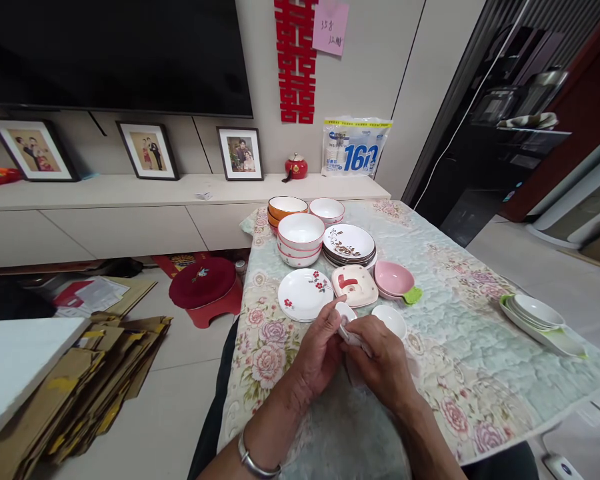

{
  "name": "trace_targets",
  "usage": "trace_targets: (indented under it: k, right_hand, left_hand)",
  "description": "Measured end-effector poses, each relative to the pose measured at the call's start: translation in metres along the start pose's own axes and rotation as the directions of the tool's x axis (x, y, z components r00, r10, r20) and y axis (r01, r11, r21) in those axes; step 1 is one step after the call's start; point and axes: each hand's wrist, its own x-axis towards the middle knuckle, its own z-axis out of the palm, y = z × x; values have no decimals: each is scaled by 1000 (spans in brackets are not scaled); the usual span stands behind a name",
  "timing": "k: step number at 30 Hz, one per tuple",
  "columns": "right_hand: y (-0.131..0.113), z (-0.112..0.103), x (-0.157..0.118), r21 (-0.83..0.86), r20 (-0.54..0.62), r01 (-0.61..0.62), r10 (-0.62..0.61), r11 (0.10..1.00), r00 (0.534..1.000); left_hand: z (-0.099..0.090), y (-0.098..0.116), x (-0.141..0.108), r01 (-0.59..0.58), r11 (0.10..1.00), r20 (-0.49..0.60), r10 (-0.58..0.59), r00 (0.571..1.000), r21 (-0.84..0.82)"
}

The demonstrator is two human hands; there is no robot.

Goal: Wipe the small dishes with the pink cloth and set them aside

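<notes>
Left hand (321, 350) and right hand (384, 360) both grasp a small white dish (347, 312), its shape partly hidden by fingers, over the near part of the flower-covered bench (480, 327). Just beyond it lie flowered plates (303, 295) on the left, a square dish (356, 287) farther, and a white bowl (393, 321) on the right. Pink bowls (395, 277) stand farther right.

- The held white piece (347, 312): smooth, glossy like ceramic.
- The quilted cloth (460, 303): matt, puffy.
- The bracelet (251, 462): shiny metal.
- The cardboard (55, 383): matt, rough paper.
</notes>
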Motion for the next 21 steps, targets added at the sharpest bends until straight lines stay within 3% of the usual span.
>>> trace_targets:
  k: [3, 6, 9, 12, 14, 16, 21]
  right_hand:
    - [1, -8, 0, 204, 52, -221, 214, 954, 975]
    - [7, -13, -4, 475, 102, -432, 440, 766, 892]
    - [13, -13, -9, 675, 143, -505, 575, 538, 805]
    - [16, -12, -9, 751, 136, -504, 646, 427, 751]
    - [16, -11, -7, 742, 99, -505, 673, 441, 733]
    - [15, -12, -5, 676, 19, -501, 666, 540, 745]
    - [18, -11, -1, 297, -263, -323, 402, 899, 877]
  left_hand:
    - [2, 3, -2, 29, 999, 2, -29, 1000, 33]
    - [3, 4, -2, 33, 995, -2, -33, 999, 89]
    - [2, 5, -2, 14, 990, -4, -14, 1000, 142]
    - [2, 5, -2, 3, 986, -15, -1, 1000, 166]
    - [3, 5, -2, 4, 984, -26, 1, 1000, 176]
    - [4, 4, -1, -2, 982, -31, 8, 999, 190]
    - [2, 1, -1, -70, 955, -1, 73, 997, 287]
